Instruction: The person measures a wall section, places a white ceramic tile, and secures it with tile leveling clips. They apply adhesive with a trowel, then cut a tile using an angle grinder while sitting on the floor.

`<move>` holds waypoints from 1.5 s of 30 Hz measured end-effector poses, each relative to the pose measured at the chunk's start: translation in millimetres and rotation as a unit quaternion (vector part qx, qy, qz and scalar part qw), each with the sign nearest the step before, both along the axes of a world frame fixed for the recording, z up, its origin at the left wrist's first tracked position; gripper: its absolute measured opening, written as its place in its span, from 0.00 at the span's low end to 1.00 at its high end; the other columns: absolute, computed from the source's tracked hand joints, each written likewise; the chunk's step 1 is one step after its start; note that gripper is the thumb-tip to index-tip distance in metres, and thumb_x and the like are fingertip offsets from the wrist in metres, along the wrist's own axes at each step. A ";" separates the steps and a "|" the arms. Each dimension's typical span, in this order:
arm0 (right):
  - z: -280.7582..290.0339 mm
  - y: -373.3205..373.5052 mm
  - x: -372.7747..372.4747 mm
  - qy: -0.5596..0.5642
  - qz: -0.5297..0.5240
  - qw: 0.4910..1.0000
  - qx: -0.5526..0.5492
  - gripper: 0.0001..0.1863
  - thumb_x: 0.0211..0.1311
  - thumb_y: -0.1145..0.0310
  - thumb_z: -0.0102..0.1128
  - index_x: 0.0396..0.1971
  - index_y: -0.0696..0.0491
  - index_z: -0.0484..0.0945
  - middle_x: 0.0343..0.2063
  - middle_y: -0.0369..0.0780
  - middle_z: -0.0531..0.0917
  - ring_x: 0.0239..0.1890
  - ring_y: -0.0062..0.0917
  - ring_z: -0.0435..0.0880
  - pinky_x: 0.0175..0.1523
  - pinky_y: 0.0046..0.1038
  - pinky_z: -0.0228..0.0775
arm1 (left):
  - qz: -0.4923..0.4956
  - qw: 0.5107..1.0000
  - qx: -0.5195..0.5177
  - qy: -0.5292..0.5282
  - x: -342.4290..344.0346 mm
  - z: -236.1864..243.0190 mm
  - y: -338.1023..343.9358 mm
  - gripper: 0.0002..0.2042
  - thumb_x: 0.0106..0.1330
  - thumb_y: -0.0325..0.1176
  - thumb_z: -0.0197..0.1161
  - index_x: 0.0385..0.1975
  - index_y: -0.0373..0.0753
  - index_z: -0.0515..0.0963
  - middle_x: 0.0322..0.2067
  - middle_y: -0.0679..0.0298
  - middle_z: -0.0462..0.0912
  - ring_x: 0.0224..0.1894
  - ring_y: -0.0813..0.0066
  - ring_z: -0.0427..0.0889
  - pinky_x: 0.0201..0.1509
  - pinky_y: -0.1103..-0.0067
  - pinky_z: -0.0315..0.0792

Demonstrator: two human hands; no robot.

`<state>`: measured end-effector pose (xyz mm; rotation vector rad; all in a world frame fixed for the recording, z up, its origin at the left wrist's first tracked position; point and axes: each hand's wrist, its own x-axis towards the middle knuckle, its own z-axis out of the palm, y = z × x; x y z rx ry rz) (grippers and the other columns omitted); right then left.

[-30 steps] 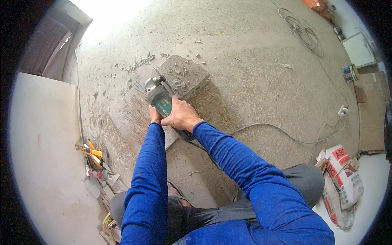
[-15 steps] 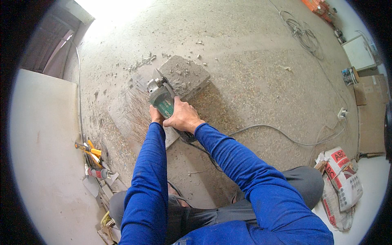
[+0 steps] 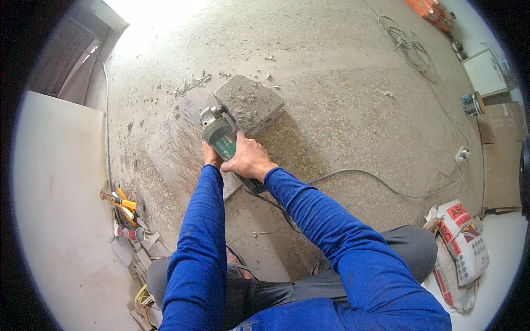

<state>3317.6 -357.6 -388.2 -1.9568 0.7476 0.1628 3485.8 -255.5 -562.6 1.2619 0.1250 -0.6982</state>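
Both my hands are closed around a green and grey angle grinder (image 3: 223,141), its metal head and disc pointing away from me. My left hand (image 3: 211,155) grips the left side of the body, its fingers partly hidden. Along the right side lies my right hand (image 3: 250,159), with the thumb toward the left hand. The disc stands at the left edge of a rough, dusty concrete block (image 3: 248,102) strewn with crumbs; whether it touches the block I cannot tell. Beneath the grinder, a flat slab (image 3: 182,144) carries many dark scratch lines.
Rubble bits (image 3: 190,84) lie beyond the block. At left, a utility knife (image 3: 118,199) and a tube (image 3: 132,233) rest by a pale panel (image 3: 61,182). A grey cable (image 3: 364,171) crosses the floor at right, near paper sacks (image 3: 461,243) and cardboard (image 3: 503,160).
Almost nothing differs. The grinder's head has shifted very slightly, with both hands keeping the same grip; the block and slab have not moved.
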 end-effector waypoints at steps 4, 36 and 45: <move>-0.9 0.3 -1.1 -0.001 -0.001 1.000 0.002 0.51 0.35 0.52 0.79 0.57 0.68 0.67 0.47 0.62 0.84 0.53 0.55 0.85 0.61 0.44 0.77 | -0.025 0.999 0.023 -0.039 4.1 -7.7 1.3 0.18 0.71 0.43 0.61 0.47 0.35 0.86 0.39 0.59 0.90 0.35 0.67 0.90 0.37 0.69 0.84; -8.2 5.1 -8.9 -0.010 -0.016 1.000 0.005 0.46 0.38 0.53 0.79 0.55 0.64 0.69 0.47 0.62 0.84 0.53 0.56 0.85 0.61 0.45 0.78 | -0.130 0.946 0.213 -0.207 21.4 -41.4 13.6 0.15 0.74 0.39 0.58 0.53 0.39 0.81 0.44 0.60 0.88 0.41 0.67 0.89 0.43 0.70 0.83; -4.7 0.1 -2.0 -0.008 -0.004 1.000 -0.009 0.47 0.36 0.52 0.78 0.54 0.67 0.69 0.44 0.63 0.85 0.51 0.55 0.86 0.60 0.45 0.78 | -0.148 0.941 0.174 -0.250 39.9 -70.3 20.6 0.18 0.66 0.45 0.66 0.50 0.43 0.86 0.44 0.58 0.91 0.46 0.63 0.89 0.48 0.66 0.78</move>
